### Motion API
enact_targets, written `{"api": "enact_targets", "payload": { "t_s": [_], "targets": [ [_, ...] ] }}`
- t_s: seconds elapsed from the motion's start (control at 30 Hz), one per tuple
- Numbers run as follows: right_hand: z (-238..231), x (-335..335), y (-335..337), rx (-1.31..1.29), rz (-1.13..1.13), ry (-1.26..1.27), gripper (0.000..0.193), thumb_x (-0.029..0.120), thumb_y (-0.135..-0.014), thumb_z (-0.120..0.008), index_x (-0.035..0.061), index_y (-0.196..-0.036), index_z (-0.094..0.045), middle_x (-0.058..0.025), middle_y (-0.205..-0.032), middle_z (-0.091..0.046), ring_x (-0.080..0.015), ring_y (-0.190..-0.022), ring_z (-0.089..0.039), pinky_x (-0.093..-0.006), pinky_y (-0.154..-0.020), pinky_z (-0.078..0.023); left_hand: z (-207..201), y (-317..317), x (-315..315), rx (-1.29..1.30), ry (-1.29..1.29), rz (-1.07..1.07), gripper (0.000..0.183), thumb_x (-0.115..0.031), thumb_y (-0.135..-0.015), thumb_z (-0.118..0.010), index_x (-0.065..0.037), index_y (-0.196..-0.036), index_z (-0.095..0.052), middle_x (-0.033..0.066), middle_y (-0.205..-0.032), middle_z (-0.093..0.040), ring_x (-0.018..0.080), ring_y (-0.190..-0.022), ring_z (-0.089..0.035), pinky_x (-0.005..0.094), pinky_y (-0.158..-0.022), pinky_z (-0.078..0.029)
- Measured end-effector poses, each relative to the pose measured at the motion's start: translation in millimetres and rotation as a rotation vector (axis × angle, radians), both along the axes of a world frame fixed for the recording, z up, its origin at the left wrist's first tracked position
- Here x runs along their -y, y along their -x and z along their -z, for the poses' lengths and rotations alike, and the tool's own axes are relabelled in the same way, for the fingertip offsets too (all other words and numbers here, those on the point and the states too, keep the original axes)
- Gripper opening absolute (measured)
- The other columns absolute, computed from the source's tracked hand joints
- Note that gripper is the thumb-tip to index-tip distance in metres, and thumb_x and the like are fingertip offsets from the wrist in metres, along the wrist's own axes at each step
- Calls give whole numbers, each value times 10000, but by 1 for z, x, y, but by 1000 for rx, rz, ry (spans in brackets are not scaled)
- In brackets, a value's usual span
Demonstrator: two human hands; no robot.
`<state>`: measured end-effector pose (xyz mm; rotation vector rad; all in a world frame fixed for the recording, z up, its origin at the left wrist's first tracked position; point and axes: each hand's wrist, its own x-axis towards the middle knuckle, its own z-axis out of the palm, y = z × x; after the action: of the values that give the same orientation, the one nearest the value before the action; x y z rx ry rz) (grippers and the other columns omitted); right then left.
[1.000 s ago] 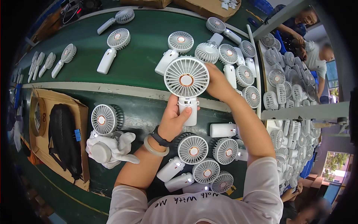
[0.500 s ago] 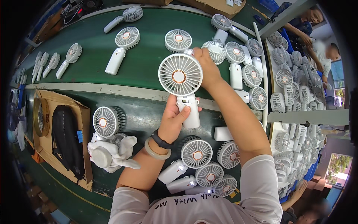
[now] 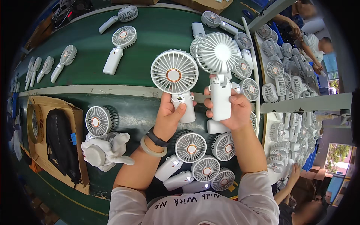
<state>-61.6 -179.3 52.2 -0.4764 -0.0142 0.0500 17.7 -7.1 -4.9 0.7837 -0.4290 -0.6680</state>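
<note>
My left hand (image 3: pixel 167 118) grips a white handheld fan (image 3: pixel 174 76) by its handle, thumb on the front below a small display. The round grille with its orange-ringed hub faces up. Beside it, my right hand (image 3: pixel 239 110) is closed around the handle of a second white fan (image 3: pixel 222 53), whose plain back is turned up. Their heads are nearly touching. Below my hands, several similar fans lie on the dark bench, one of them an orange-ringed fan (image 3: pixel 191 149) between my forearms. A white block-like piece (image 3: pixel 217 126), perhaps a fan handle, is partly hidden behind my right hand.
Across the bench runs a green belt (image 3: pixel 150 33) with scattered fans; several cluster at its right end. At left are a cardboard box (image 3: pixel 85 150) with a black bag and a fan (image 3: pixel 98 122) beside white cloth (image 3: pixel 118 152). Co-workers and fan-filled racks (image 3: pixel 265 129) are at right.
My right hand has come back from the belt beyond the left-hand fan, bringing a second fan beside it. The left hand still grips its fan.
</note>
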Motion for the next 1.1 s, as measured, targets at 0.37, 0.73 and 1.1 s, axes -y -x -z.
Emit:
{"api": "enact_targets", "payload": {
  "t_s": [0.37, 0.73, 1.1],
  "targets": [
    [14, -1, 3, -23, 96, 183, 543, 442, -909, -384, 32, -1263, -402, -168, -1003, -577, -233, -767, -566, -345, -629, -486, 0, 1, -1, -38, -52, -35, 499, -114, -875, -556, -62, -1301, -301, 127, -1152, -524, 211, -976, -577, 346, -837, -490],
    [18, 0, 8, -202, 438, 797, 397, 149, -821, -615, 15, -1162, -462, -108, -984, -609, -186, -847, -621, -332, -755, -508, -3, 8, -1, -116, -215, 80, 435, -24, -740, -681, -64, -1099, -439, 67, -942, -560, 159, -763, -589, 265, -508, -510],
    [17, -2, 6, -205, 441, 798, 422, 80, -772, -646, 1, -1159, -497, -110, -1025, -625, -178, -935, -607, -313, -838, -470, 2, 11, 2, -175, -98, 148, 402, 14, -694, -677, -49, -1045, -492, 69, -1035, -512, 207, -1014, -531, 427, -813, -530]
  ]
}}
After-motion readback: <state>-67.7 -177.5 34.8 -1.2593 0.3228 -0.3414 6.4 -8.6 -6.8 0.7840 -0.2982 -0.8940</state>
